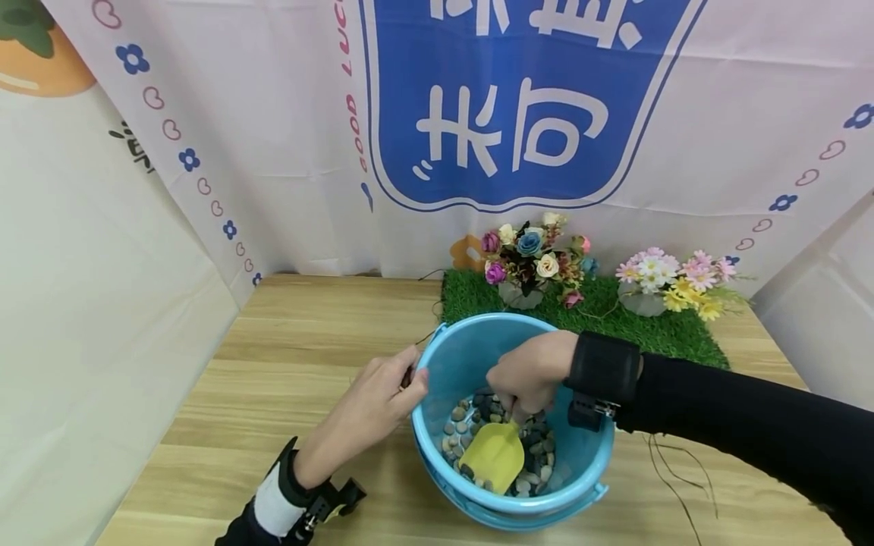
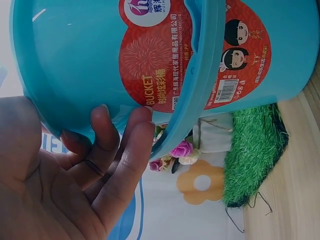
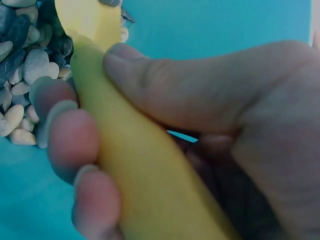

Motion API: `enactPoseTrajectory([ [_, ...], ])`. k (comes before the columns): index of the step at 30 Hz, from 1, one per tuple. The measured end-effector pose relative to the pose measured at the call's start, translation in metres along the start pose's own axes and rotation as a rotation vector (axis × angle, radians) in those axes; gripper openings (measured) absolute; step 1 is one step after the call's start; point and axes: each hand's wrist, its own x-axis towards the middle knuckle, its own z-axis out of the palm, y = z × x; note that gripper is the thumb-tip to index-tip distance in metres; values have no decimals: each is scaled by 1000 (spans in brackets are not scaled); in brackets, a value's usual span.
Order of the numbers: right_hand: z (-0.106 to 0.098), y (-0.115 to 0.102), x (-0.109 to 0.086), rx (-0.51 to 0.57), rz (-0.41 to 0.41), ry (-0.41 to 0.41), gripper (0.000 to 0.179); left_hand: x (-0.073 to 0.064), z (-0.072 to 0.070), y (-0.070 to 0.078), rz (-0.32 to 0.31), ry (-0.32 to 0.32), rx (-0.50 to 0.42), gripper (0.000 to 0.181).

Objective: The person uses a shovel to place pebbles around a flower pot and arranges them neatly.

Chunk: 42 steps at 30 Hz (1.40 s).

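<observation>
A light blue bucket (image 1: 437,497) stands on the wooden table with many small pebbles (image 1: 459,413) on its bottom. My left hand (image 1: 369,402) grips the bucket's rim at its left side; in the left wrist view its fingers (image 2: 135,150) lie against the outer wall below the rim. Inside the bucket, my right hand (image 1: 529,371) grips a yellow toy shovel (image 1: 497,455) by its handle. The shovel's blade rests low among the pebbles. In the right wrist view, thumb and fingers wrap the yellow handle (image 3: 130,150), and a dark pebble lies on the blade.
Behind the bucket lies a green artificial grass mat (image 1: 471,292) with two pots of artificial flowers (image 1: 529,254), (image 1: 676,280). Thin dark strands (image 1: 672,485) lie on the table (image 1: 321,318) to the right. A printed cloth (image 1: 293,136) hangs at the back.
</observation>
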Motion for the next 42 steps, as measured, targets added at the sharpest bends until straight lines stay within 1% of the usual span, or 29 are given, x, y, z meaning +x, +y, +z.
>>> enactPoseTrajectory([
  [2,0,1,-1,-10,-23,14,47,0,0,0,-2,0,1,12],
  [4,6,13,9,-48,-70,44,48,-1,0,0,-3,-3,-3,11],
  [5,6,13,9,-52,-82,48,48,-1,1,-1,-4,-5,-4,11],
  [9,6,12,9,-69,-95,74,47,-2,1,-1,-6,-7,-9,10],
  [11,-2,0,-4,-44,-64,67,44,-2,2,-1,-8,-8,-10,10],
  [15,-5,-1,-15,-40,-38,105,35,-2,1,-1,-9,-10,-15,10],
  [17,-7,-1,-18,-31,-42,119,32,-1,1,0,-9,-10,-13,11],
  [23,-9,3,-25,-7,-95,138,35,-1,1,0,-9,-13,-10,11],
  [27,-12,3,-32,0,-113,150,33,-1,1,0,-9,-15,-15,11],
  [33,-14,6,-40,12,-179,153,37,-1,1,-1,-6,-14,-19,10],
  [42,-19,11,-52,50,-232,169,34,0,0,0,3,-8,-12,10],
])
